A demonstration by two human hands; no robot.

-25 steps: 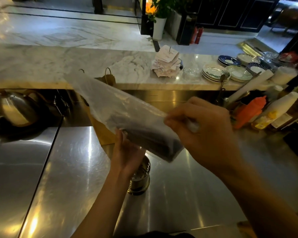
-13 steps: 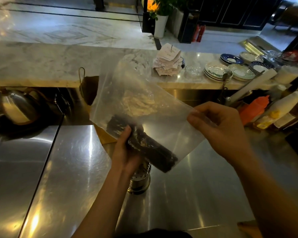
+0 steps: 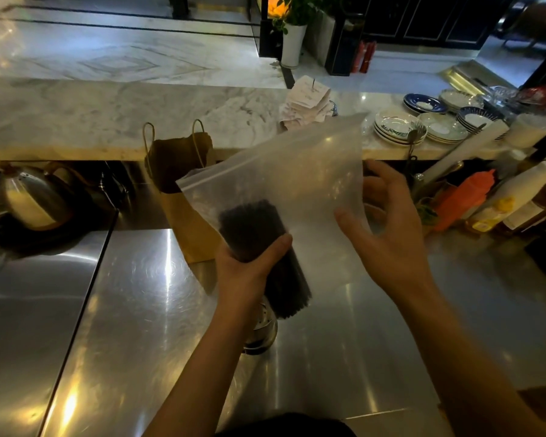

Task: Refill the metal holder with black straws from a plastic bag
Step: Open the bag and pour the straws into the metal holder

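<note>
A clear plastic bag (image 3: 297, 171) stands nearly upright above the steel counter, with a bundle of black straws (image 3: 252, 228) inside it. My left hand (image 3: 249, 263) grips the bundle through the plastic at its middle. My right hand (image 3: 388, 225) is at the bag's right edge with its fingers spread; the thumb lies in front of the plastic and the fingers behind it, apart from each other. The perforated metal holder (image 3: 262, 332) stands on the counter just below the straws' lower ends, partly hidden by my left wrist.
A brown paper bag (image 3: 177, 171) with handles stands behind the plastic bag. At left sits a metal kettle (image 3: 29, 197). To the right are an orange squeeze bottle (image 3: 464, 197), white bottles (image 3: 517, 190), stacked plates (image 3: 394, 127) and a receipt spike (image 3: 306, 99).
The bag has swung from slanting to nearly upright, and the straws now point down at the holder. My right hand has let go its pinch and spread its fingers.
</note>
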